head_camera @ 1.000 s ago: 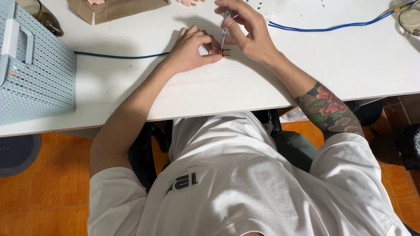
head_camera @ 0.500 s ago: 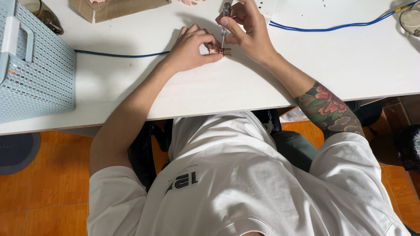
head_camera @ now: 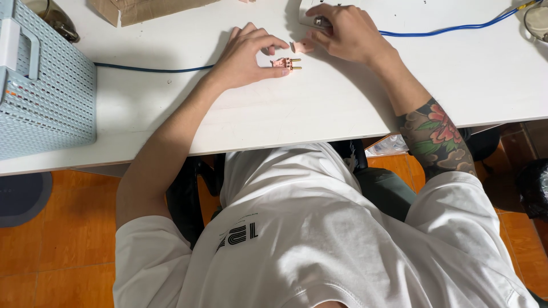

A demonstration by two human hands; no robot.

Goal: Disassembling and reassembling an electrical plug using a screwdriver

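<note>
My left hand (head_camera: 251,54) rests on the white table (head_camera: 274,114) and pinches a small pink plug (head_camera: 284,63) between thumb and fingers. The plug's two brass prongs point right. A loose pink plug piece (head_camera: 301,45) lies just above it, between my hands. My right hand (head_camera: 348,31) lies further back, fingers curled over a grey object (head_camera: 314,20) that is mostly hidden beneath them. A blue cable (head_camera: 148,69) runs from the left to my left hand. Another stretch of blue cable (head_camera: 456,27) leaves my right hand toward the top right.
A pale blue perforated basket (head_camera: 40,97) stands at the table's left end, with a dark jar (head_camera: 54,17) behind it. A cardboard box (head_camera: 148,8) sits at the back. A round object (head_camera: 536,23) is at the far right corner. The table's near edge meets my lap.
My right hand has left the plug, where it held a thin tool upright, and moved back and right onto the grey object. My left hand stays on the plug.
</note>
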